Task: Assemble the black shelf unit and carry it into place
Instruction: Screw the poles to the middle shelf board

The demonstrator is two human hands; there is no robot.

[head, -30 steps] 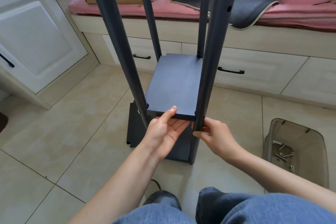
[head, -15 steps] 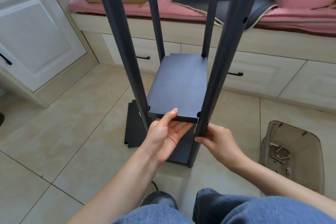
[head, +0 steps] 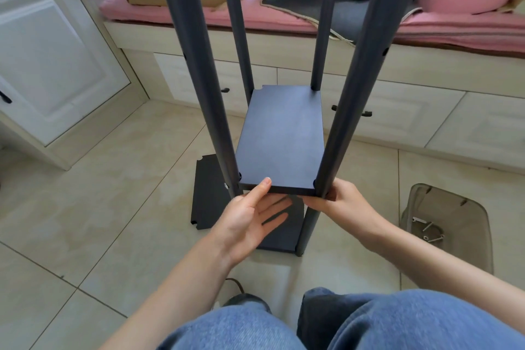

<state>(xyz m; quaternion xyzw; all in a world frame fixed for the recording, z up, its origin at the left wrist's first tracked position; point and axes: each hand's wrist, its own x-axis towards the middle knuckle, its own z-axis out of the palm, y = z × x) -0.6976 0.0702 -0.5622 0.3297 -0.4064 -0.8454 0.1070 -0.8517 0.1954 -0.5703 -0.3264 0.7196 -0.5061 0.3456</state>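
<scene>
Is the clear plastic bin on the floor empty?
No, the clear plastic bin on the tiled floor holds several loose metal screws.

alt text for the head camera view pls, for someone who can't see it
Seen from above, a person's left hand supports a black shelf board from below, thumb on its front edge, between four dark upright poles, while the right hand holds the front right pole. A clear bin with screws sits on the tiled floor.
</scene>
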